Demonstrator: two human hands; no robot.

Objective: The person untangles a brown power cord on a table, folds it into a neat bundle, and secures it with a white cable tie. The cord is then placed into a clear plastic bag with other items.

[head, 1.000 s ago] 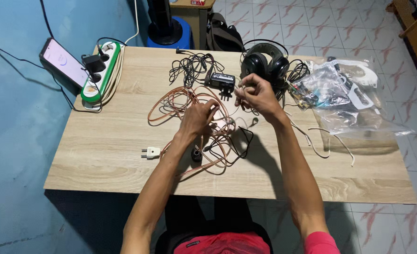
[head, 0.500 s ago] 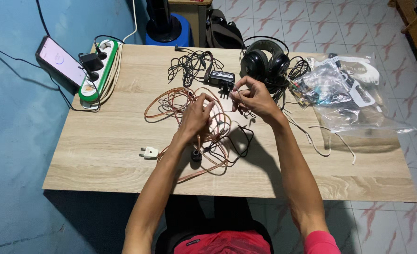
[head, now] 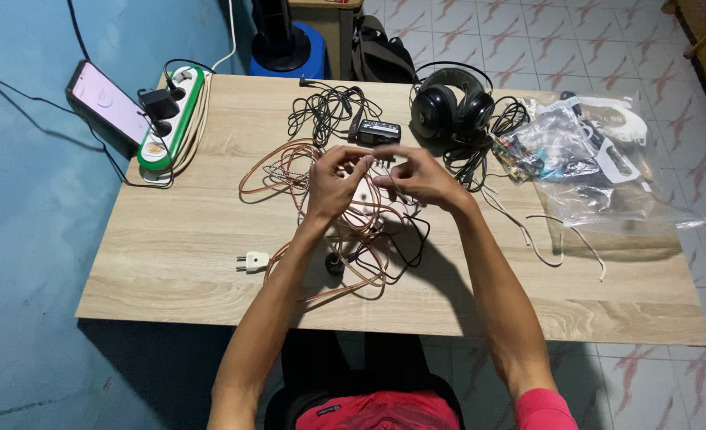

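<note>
Our two hands meet over a tangle of copper-coloured wire on the table.

Our left hand (head: pixel 333 185) and right hand (head: pixel 418 177) are raised close together, fingertips pinched on thin strands of the copper wire (head: pixel 345 231), which lies in loops just below them. Behind the hands are a black adapter (head: pixel 377 132) and black headphones (head: pixel 451 110); a white plug (head: pixel 255 260) lies nearer us, left of the left hand.

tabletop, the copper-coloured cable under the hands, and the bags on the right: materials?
Tabletop: looks like light wood-grain laminate, matte; the grain seems printed and even.
Copper-coloured cable: thin, probably clear plastic insulation over copper strands, slightly glossy; the tint shows through.
Bags: clear thin plastic film, crinkled and shiny, contents visible.
</note>
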